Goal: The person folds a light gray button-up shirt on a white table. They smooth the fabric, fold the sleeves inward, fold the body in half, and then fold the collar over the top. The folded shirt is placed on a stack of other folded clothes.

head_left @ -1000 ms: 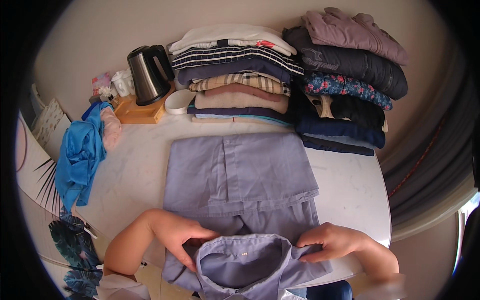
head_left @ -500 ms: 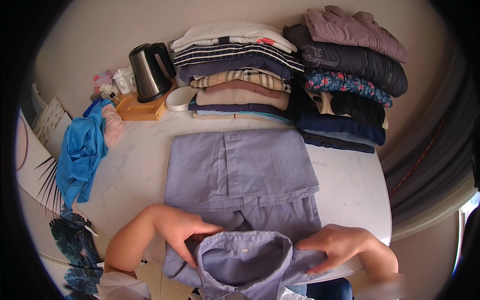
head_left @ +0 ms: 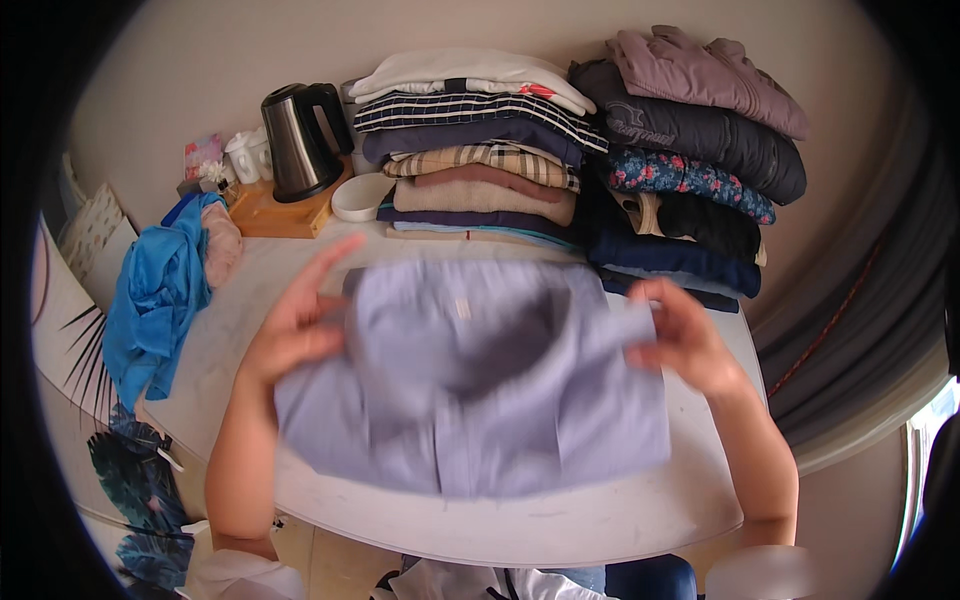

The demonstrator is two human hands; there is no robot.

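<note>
From where I stand, a lavender-grey shirt (head_left: 440, 440) is at the middle of the white bench (head_left: 680, 490), between the person's two hands. Its outline is blurred. The collar opening faces up, with a small pale label at the side toward the bench's far edge, and the front strip points to the near edge. I can't tell whether the shirt lies flat or is lifted a little.

The left hand (head_left: 300, 325) is spread at the shirt's left side, one finger stretched toward the far edge and the thumb well apart from it. The right hand (head_left: 700, 345) is at the opposite side, thumb and fingers apart about the shirt's edge; through the blur I can't tell whether they pinch the cloth.

Along the far edge stand two piles of folded clothes. The middle pile (head_left: 485, 195) has a white garment on top; the other pile (head_left: 690, 175), at the far right corner, is topped by a mauve jacket (head_left: 710, 80). Toward the far left corner, a steel and black kettle (head_left: 297, 145) sits on a wooden tray (head_left: 275, 218), with a white bowl (head_left: 362, 198) just beside it. Bright blue cloth (head_left: 150, 290) hangs over the left edge, and a pale pink bundle (head_left: 222, 245) touches it.
</note>
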